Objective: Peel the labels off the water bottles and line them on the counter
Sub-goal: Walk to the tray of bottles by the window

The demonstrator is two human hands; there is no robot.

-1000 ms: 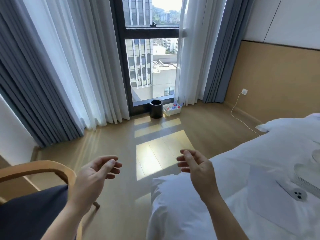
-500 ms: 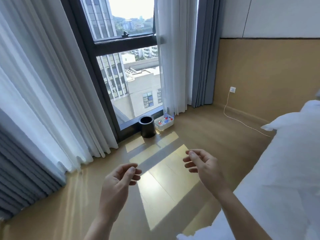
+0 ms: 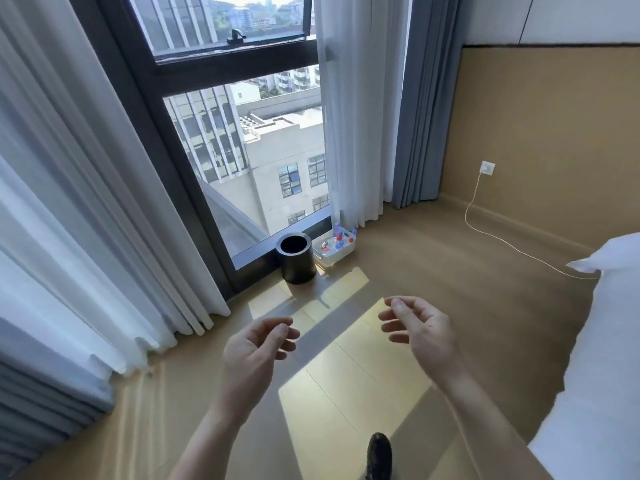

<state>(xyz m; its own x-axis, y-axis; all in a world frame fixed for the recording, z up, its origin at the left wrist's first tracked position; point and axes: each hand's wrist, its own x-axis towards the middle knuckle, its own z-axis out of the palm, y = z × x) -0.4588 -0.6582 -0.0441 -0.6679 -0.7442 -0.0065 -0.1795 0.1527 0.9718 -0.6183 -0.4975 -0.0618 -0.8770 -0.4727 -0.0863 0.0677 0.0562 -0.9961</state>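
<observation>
Several clear water bottles (image 3: 338, 237) with blue and red caps lie in a white bin (image 3: 341, 253) on the floor by the window, far ahead of me. My left hand (image 3: 258, 346) and my right hand (image 3: 420, 327) hover over the wooden floor, well short of the bin. Both are empty, with fingers loosely curled and apart.
A black cylindrical trash can (image 3: 296, 258) stands just left of the bin. Sheer and grey curtains (image 3: 86, 202) hang on both sides of the window. A white bed (image 3: 602, 358) fills the right side. A charging cable (image 3: 491, 233) runs across the floor. A dark shoe (image 3: 379, 455) shows below.
The view has moved forward toward the window; the chair and most of the bed have dropped out of sight, and the bin and trash can appear closer. Both hands stay empty.
</observation>
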